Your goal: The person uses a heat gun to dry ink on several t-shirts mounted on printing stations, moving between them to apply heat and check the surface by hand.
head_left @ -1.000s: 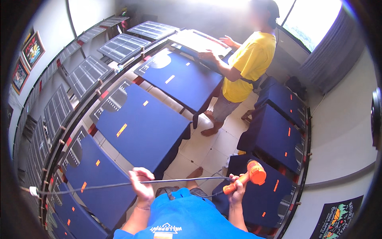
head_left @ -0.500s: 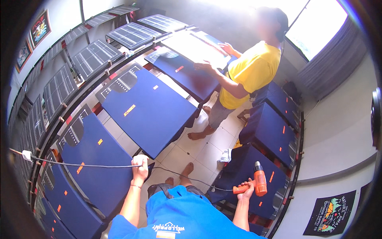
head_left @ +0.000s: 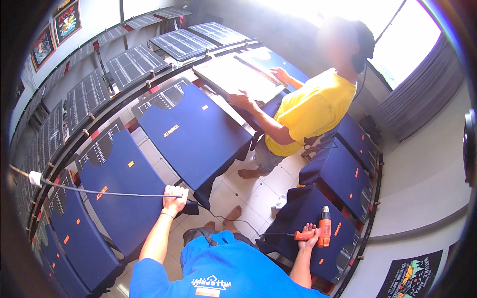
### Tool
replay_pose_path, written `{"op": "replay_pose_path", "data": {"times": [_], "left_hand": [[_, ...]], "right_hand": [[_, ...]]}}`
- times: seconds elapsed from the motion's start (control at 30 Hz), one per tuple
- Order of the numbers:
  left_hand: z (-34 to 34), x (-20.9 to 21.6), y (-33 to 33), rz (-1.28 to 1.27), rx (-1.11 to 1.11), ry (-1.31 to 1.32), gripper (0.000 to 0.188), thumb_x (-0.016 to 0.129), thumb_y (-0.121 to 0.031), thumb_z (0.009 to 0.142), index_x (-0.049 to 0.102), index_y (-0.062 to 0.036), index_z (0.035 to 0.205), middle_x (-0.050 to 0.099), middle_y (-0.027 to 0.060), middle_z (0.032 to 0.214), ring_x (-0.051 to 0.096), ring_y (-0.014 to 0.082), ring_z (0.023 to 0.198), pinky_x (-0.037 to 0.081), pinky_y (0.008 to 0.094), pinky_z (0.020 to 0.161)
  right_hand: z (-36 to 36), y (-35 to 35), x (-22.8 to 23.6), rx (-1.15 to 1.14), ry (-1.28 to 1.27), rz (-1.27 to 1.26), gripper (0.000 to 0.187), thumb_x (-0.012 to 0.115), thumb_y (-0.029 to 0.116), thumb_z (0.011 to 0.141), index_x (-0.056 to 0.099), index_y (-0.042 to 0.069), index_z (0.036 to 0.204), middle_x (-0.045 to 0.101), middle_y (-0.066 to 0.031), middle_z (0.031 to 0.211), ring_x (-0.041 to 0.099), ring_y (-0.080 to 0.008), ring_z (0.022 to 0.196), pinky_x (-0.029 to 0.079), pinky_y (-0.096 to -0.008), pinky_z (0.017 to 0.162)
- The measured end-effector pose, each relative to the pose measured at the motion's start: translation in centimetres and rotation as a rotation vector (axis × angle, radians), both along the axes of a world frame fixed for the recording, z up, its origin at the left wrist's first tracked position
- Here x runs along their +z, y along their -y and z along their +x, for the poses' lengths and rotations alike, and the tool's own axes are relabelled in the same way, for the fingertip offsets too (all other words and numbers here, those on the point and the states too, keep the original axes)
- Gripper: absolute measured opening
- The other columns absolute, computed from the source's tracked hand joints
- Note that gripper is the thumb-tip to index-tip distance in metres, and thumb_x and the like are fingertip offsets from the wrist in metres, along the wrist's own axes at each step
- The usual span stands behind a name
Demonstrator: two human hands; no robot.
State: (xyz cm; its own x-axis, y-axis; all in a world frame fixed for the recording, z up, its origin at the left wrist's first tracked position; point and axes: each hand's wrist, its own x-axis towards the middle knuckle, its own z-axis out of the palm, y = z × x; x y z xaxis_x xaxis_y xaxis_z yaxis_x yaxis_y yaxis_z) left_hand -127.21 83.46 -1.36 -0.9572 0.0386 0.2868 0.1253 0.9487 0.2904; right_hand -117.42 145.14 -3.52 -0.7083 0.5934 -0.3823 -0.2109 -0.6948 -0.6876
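My right hand (head_left: 308, 237) is closed around the handle of an orange heat gun (head_left: 324, 229), its metal nozzle pointing away from me. It is above a navy shirt (head_left: 293, 223) stretched on a board at the right. The gun's black cable (head_left: 112, 192) runs across my front, through my left hand (head_left: 175, 200), to a white connector (head_left: 35, 179) at the far left. My left fist grips the cable beside the corner of another navy shirt (head_left: 121, 184) with small orange prints.
A co-worker in a yellow shirt (head_left: 318, 109) stands ahead, both hands at a pale flat frame (head_left: 248, 77) over a board. Navy shirts on boards line both sides. Bare dark boards (head_left: 134, 64) stand behind a rail at left. Tiled floor (head_left: 248, 191) lies between the rows.
The co-worker's pale frame has come nearer and now covers much of the navy shirt under it. My hands keep hold of the cable and heat gun; the whole view has shifted a little.
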Motion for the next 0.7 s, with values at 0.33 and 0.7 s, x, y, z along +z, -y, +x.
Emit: {"op": "replay_pose_path", "data": {"times": [0.33, 0.7], "left_hand": [[-0.8, -0.5, -1.6, -0.131, 0.125, 0.059, 0.034, 0.049, -0.026, 0.097, 0.063, -0.0096, 0.071, 0.065, 0.0107, 0.071, 0.062, 0.0308, 0.071, 0.042, 0.0451, 0.073], [-1.2, -2.6, -1.2, -0.094, 0.191, -0.009, 0.037, 0.050, -0.026, 0.096, 0.064, -0.0076, 0.067, 0.068, 0.0119, 0.071, 0.063, 0.0311, 0.070, 0.043, 0.0449, 0.076]], "right_hand": [[0.5, -0.2, -0.5, -0.021, -0.080, -0.039, 0.033, 0.056, 0.030, 0.096, 0.054, 0.012, 0.124, 0.061, -0.0111, 0.119, 0.059, -0.0258, 0.119, 0.044, -0.0419, 0.107], [0.4, -0.4, -0.5, 0.031, -0.095, -0.027, 0.034, 0.057, 0.026, 0.095, 0.053, 0.011, 0.125, 0.062, -0.0102, 0.116, 0.060, -0.0252, 0.117, 0.047, -0.0410, 0.104]]}}
